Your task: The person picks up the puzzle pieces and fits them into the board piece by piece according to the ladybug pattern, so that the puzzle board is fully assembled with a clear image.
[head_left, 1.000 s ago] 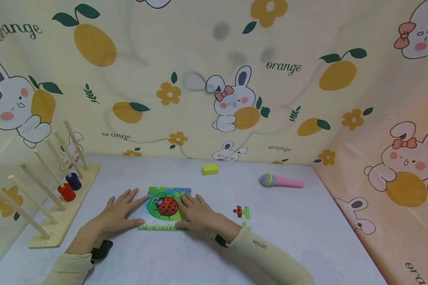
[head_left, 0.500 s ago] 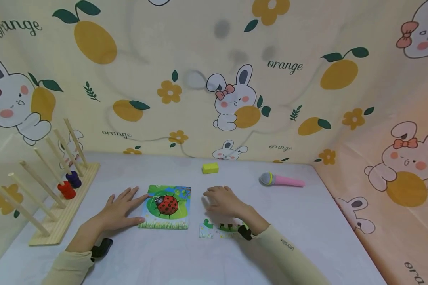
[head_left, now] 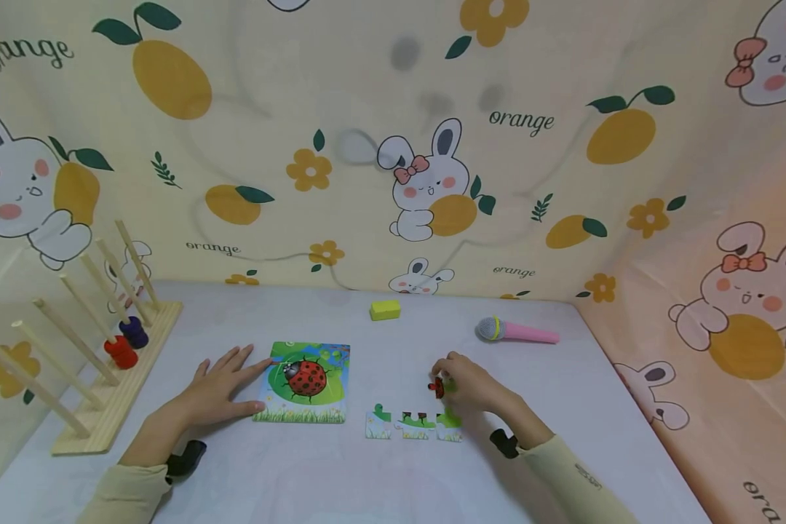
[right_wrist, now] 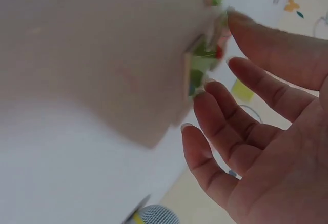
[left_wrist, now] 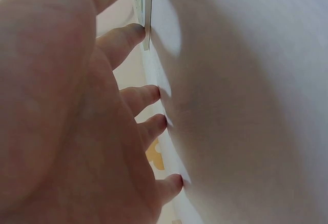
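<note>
My left hand (head_left: 217, 389) lies spread on the table at the left of a square ladybird puzzle board (head_left: 332, 407). Its thumb and index finger touch the board's edge; in the left wrist view the other fingertips (left_wrist: 165, 121) press on the white tabletop. Farther right, my right hand (head_left: 477, 387) curls its fingers round a red and green jigsaw piece (head_left: 437, 388). Blurred in the right wrist view, that jigsaw piece (right_wrist: 202, 62) sits between the thumb and the fingertips, partly hidden. Just in front are three more pieces in a row: left (head_left: 378, 426), middle (head_left: 415, 426) and right (head_left: 448, 427).
A wooden peg rack (head_left: 105, 407) with a red bead stack (head_left: 121, 352) and a dark blue one (head_left: 134, 332) stands at the left. Toward the back are a yellow block (head_left: 385, 311) and a pink toy microphone (head_left: 520, 332). A printed cloth hangs behind.
My right hand has left the board's right side and moved right to the red and green piece, uncovering the row of pieces. The left hand has stayed at the board.
</note>
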The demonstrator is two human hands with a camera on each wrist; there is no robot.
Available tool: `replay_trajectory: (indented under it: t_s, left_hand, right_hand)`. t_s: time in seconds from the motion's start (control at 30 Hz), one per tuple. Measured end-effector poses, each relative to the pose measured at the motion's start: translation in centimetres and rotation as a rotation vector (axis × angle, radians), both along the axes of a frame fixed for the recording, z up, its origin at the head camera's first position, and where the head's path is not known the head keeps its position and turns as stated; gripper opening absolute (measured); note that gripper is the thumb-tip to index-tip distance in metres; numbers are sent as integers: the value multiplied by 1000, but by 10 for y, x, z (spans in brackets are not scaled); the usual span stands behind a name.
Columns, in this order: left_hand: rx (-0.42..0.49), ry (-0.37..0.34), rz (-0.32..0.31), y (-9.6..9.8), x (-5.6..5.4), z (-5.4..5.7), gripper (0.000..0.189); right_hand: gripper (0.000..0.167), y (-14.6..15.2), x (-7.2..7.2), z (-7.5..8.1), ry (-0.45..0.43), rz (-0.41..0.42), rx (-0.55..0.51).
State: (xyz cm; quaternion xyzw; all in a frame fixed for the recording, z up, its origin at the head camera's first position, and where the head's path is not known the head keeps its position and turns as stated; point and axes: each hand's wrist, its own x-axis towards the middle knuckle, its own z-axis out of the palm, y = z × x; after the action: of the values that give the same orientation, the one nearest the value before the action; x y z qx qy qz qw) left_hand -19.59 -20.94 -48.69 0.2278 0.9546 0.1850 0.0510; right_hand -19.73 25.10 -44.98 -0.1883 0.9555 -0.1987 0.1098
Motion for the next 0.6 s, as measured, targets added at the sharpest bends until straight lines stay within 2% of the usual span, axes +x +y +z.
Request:
replay_trajectory:
  t_s: [0.3, 0.6]
  left_hand:
    - [-2, -5, 3, 0, 1, 2, 81]
    - [-3, -4, 3, 0, 0, 0, 81]
  right_hand:
    - [38, 8, 3, -5, 118, 24, 25]
    - [37, 9, 3, -9, 130, 9, 8]
